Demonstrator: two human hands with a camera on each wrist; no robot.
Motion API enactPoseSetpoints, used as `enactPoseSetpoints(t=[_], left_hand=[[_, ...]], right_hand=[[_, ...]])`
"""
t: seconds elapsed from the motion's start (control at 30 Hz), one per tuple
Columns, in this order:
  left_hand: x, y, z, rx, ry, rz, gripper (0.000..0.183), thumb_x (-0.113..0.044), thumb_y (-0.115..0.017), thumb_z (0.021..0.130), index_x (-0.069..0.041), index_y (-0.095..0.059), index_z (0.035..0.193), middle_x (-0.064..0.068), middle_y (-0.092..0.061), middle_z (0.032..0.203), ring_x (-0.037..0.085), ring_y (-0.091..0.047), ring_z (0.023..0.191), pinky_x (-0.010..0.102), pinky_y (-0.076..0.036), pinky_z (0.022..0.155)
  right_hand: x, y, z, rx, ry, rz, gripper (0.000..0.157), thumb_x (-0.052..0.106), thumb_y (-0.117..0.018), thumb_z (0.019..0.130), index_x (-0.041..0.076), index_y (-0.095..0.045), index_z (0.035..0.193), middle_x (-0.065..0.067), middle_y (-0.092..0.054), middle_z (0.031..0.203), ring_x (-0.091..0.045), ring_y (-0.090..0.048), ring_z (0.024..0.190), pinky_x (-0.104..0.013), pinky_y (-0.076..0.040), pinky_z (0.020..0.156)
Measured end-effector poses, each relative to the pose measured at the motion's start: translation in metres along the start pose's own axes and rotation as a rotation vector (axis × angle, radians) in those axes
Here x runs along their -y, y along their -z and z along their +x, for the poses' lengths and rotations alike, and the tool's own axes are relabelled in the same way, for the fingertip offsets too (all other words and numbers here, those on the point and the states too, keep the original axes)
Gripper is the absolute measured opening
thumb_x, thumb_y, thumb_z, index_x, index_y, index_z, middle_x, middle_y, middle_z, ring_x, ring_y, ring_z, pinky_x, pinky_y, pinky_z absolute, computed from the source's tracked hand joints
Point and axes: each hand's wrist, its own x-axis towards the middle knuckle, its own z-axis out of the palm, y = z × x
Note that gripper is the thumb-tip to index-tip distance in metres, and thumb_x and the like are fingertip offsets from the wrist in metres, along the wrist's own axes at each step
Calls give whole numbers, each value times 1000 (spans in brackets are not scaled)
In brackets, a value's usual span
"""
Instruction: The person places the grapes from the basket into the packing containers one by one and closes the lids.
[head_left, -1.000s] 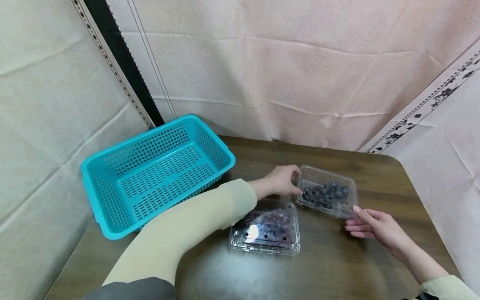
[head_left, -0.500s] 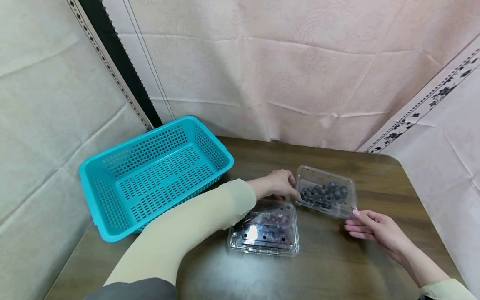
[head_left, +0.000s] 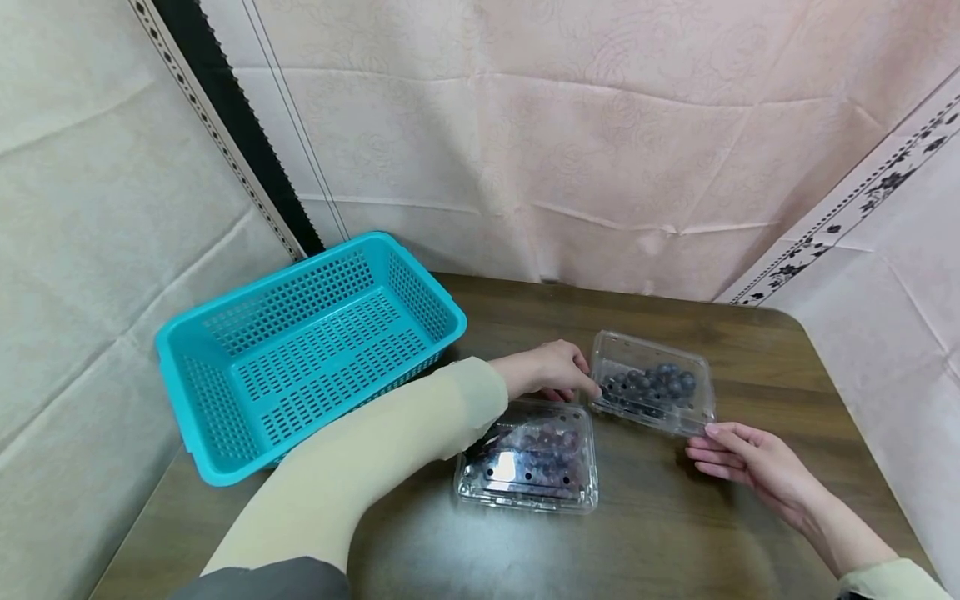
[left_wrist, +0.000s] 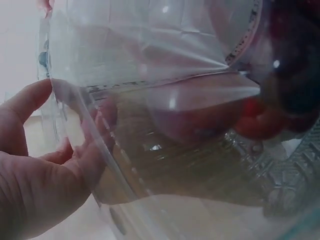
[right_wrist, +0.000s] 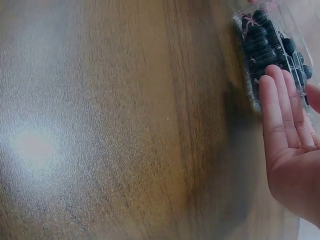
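A clear lidded plastic box [head_left: 626,352] with dark round grapes [head_left: 663,383] in its front half is at the right rear of the table. My left hand [head_left: 551,368] is at its left end, thumb tip right at the near left corner, fingers bent beneath the palm. At the near right corner, my right hand [head_left: 750,462] pinches the box with the thumb above and fingers lower down; in the right wrist view those fingers [right_wrist: 280,107] lie along its side. A second clear box [head_left: 528,496], filled with red-purple grapes [left_wrist: 200,112], sits just in front of my left hand.
A turquoise perforated basket [head_left: 315,358] without contents stands at the left, next to my left forearm. Pale cloth hangings [head_left: 600,150] rise behind and on both sides of the brown wooden table [head_left: 630,542].
My left hand's fingers have come off the left end of the grape box, and the hand has shifted slightly left. My right hand keeps its place at the corner.
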Motion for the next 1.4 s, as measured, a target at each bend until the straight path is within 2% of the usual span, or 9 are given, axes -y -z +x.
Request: enactPoseSetpoints(t=[0.13,0.3,0.5,0.8,1.07,1.23,1.4], left_hand=[[0,2,0,28,36,-85,28,-20,-77,99,-3,-67,118,15,-72,116,28,-75,102,35,-64,77],[1,3,1,25,69,-148,31,-19,-75,98,0,-69,121,17,-75,115,25,-76,91,33,-64,72],[2,-2,2,42,60,-110,23,-19,-75,99,-1,-73,114,15,-78,109,20,-74,83,31,-63,71],[3,-6,4,63,71,-48,14,-22,-77,100,-9,-73,97,6,-79,98,12,-66,72,26,-51,60],[3,-8,7,73,81,-30,16,-23,-75,101,-9,-75,92,9,-80,103,13,-65,73,26,-51,61],[2,-9,7,80,81,-22,19,-21,-73,102,-8,-76,89,3,-75,88,14,-63,72,26,-51,62],[1,-10,6,105,85,-23,22,-19,-71,103,-4,-76,89,-1,-67,77,13,-58,67,26,-49,60]], right_hand=[[-1,-2,1,4,21,28,36,3,-36,116,8,-71,116,-14,-79,118,-22,-77,110,-34,-62,95],[-2,-4,1,-8,37,23,35,1,-37,116,6,-72,114,-13,-80,116,-22,-78,108,-34,-63,94],[-1,-5,2,-22,19,21,34,1,-38,116,7,-71,112,-13,-80,115,-22,-78,108,-34,-63,94],[-2,-5,2,-12,8,35,35,3,-37,116,7,-72,114,-13,-79,116,-22,-77,109,-35,-63,95],[-2,-6,2,-6,22,33,35,3,-37,116,7,-71,114,-13,-79,117,-22,-77,109,-35,-62,95],[-3,-7,2,-1,31,35,36,2,-36,116,7,-72,115,-14,-79,117,-23,-77,110,-36,-62,95],[-2,-8,2,-31,20,22,35,3,-38,116,8,-72,113,-13,-80,115,-23,-78,109,-35,-63,94]])
